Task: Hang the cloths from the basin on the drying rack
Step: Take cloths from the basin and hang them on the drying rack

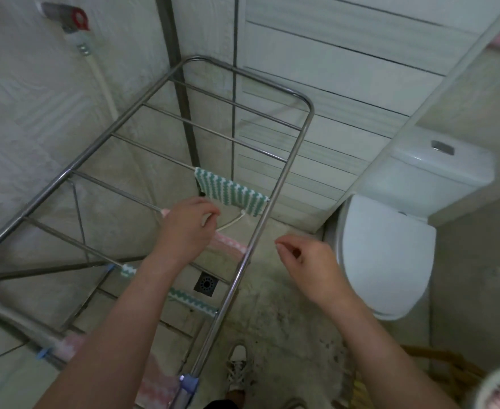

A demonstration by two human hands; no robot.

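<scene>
A pink cloth [231, 246] is hung on the drying rack [284, 172] beneath the loosely curled, seemingly empty left hand [188, 228], the right hand [307, 261] likewise empty, so another must be fetched from the basin [492, 377].

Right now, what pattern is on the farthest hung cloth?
Green-and-white zigzag stripes on the cloth, clearest in the head view.

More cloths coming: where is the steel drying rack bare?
Bare: the far steel rods beyond the green zigzag cloth, and the nearer rods' left parts. Crowded: the right side by the left hand, where the pink zigzag cloth and second green cloth hang.
</scene>
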